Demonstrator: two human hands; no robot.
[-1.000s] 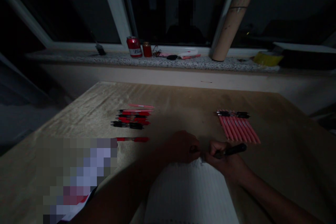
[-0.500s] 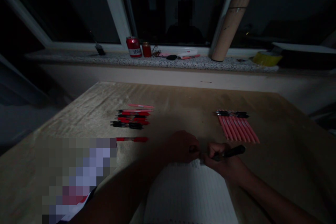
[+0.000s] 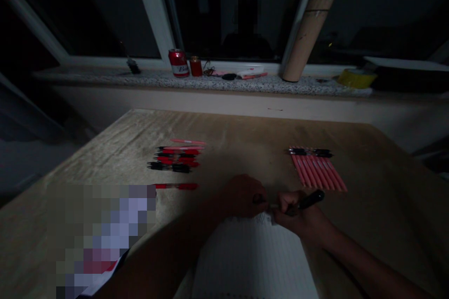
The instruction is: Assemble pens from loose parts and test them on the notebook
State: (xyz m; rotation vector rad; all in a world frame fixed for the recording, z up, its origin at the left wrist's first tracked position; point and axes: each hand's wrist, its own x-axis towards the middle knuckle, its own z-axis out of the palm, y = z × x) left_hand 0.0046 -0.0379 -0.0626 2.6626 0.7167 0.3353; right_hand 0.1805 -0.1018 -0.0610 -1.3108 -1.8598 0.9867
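Note:
My right hand (image 3: 296, 212) is closed around a black pen (image 3: 308, 200), its tip on the top edge of a white lined notebook (image 3: 252, 257) that lies in front of me on the wooden table (image 3: 245, 135). A small scribble shows on the paper near the tip. My left hand (image 3: 242, 196) rests in a loose fist on the notebook's top edge, right beside the pen tip; what its fingers hold is hidden. A heap of red and black pens (image 3: 177, 156) lies to the left, with a single red pen (image 3: 177, 186) nearer me.
A row of pink pens with a black pen across its top (image 3: 317, 168) lies to the right. On the stone windowsill (image 3: 210, 81) stand a red can (image 3: 178, 62), a small red jar (image 3: 195, 66), a cardboard tube (image 3: 305, 37) and a yellow tape roll (image 3: 356, 77).
The black pen's back end has dropped and swung slightly left as my right hand shifted over the paper. My left hand has stayed in place.

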